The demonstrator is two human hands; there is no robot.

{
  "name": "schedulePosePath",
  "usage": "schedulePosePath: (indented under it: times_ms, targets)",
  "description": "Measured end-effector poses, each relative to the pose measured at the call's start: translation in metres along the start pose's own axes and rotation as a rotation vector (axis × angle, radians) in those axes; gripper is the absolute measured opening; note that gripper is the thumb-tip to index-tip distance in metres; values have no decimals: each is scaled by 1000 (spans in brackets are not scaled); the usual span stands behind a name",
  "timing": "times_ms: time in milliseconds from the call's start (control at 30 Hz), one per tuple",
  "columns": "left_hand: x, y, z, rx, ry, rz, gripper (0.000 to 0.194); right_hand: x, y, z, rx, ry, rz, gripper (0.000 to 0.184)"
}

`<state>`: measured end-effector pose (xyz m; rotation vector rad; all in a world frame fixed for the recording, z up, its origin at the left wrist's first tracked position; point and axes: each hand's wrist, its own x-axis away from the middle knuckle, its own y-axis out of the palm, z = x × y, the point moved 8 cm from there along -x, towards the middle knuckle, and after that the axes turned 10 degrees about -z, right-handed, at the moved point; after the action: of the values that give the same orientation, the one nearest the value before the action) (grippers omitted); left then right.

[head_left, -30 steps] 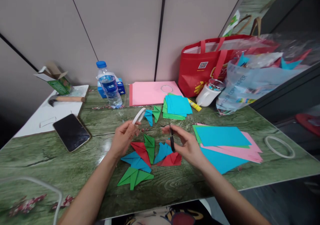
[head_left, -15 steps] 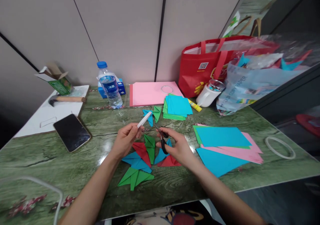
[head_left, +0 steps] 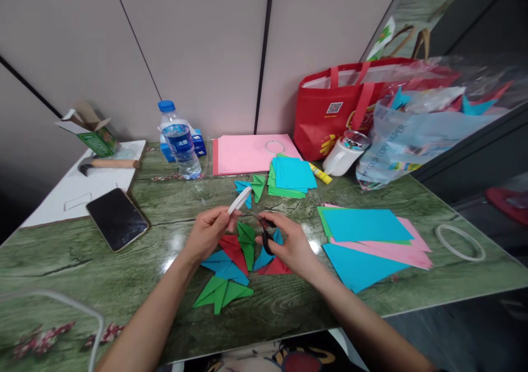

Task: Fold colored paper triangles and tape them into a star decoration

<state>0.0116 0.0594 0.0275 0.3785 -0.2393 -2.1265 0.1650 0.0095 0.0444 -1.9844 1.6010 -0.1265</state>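
Observation:
My left hand (head_left: 209, 230) is closed on a narrow white roll (head_left: 240, 200), which looks like tape seen nearly edge-on. Black-handled scissors (head_left: 267, 240) are in my right hand (head_left: 291, 242), the blades pointing left towards my left fingertips. Whether the blades touch anything is too small to tell. Beneath and between the hands lie several folded paper pieces: a red one (head_left: 234, 252), a dark green one (head_left: 246, 244), a blue one (head_left: 225, 266) and a light green one (head_left: 223, 293). Beyond the roll sit small blue (head_left: 243, 187) and green folded pieces (head_left: 258, 187).
Blue, green and pink sheets (head_left: 367, 226) lie right, beside a white ring (head_left: 460, 242). Behind are small paper squares (head_left: 295, 174), a pink pad (head_left: 243, 154), a bottle (head_left: 180, 146), a mug (head_left: 344, 154) and a red bag (head_left: 317, 119). Left are a phone (head_left: 117, 219) and hammer (head_left: 111, 163).
The scissors have turned and moved slightly left, their tips closer to my left hand. My left hand and the white roll have shifted a little to the right.

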Motion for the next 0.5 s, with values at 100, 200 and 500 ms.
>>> schedulePosePath:
  times_ms: [100,200,500]
  targets:
    - [1,9,-4,61,-56,-79,34,0,0,1,13,-6,11,36]
    - [1,10,-4,124,-57,-74,28,-1,0,3,20,-9,29,38]
    - [1,3,-4,59,-9,-37,28,1,5,11,-50,30,39,37]
